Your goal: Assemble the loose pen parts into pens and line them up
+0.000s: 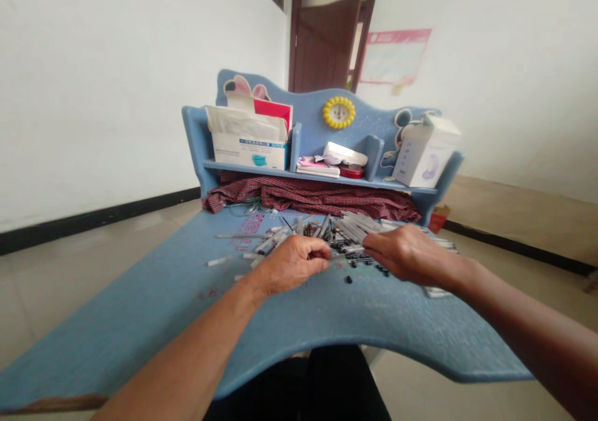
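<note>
My left hand is closed in a pinch low over the blue desk. From its fingertips a thin, clear pen barrel points to the right; blur hides its far end. Palm down, my right hand is closed at the near end of a bundle of clear pen barrels. Its fingertips are mostly hidden. Between and behind both hands lies a loose heap of pen parts, with black pen caps among them. One small black cap lies apart, nearer to me.
Loose clear tubes lie left of the heap. A checked red cloth is bunched under the desk's shelf. Upon that shelf stand a mask box, a red tin and a white box. The desk's front edge curves inward before my lap.
</note>
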`<state>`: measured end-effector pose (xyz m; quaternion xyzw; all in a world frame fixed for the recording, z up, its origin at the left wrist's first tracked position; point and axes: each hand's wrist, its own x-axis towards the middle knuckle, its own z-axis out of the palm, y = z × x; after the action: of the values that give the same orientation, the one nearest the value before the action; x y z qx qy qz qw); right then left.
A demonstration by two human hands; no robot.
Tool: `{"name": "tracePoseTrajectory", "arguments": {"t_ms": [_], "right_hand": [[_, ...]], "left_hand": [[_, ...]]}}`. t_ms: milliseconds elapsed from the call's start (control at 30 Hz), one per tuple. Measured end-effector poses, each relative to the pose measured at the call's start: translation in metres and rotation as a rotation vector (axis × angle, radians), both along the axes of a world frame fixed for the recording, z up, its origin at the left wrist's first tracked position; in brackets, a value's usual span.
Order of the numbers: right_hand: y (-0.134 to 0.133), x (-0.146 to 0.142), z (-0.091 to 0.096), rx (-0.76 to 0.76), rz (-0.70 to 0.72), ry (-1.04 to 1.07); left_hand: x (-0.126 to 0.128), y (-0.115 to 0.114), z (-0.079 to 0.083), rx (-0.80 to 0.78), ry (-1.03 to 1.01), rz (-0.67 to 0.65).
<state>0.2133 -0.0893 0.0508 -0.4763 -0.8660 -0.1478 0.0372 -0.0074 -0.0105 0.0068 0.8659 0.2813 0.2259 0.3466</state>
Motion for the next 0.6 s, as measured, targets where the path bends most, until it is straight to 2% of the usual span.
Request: {"name": "tracePoseTrajectory", "arguments": {"t_ms": [100, 200, 333, 433, 600], "right_hand": [[0.001, -0.018, -0.004, 0.015, -0.083, 0.225], [0.005, -0.025, -0.013, 0.000, -0.214, 0.424], [0.011, -0.027, -0.037, -0.177, -0.349, 0.286], [0.015, -0.033, -0.053, -0.242, -0.423, 0.161], [0.017, -0.039, -0.059, -0.249, -0.406, 0.140]], "left_hand": [[0.001, 0.000, -0.001, -0.064, -0.076, 0.024], [0.001, 0.003, -0.002, -0.095, -0.182, 0.111], [0.000, 0.005, -0.002, -0.147, -0.297, 0.175], [0.001, 0.005, -0.001, -0.129, -0.298, 0.177], [0.001, 0.005, -0.003, -0.114, -0.236, 0.152]]}}
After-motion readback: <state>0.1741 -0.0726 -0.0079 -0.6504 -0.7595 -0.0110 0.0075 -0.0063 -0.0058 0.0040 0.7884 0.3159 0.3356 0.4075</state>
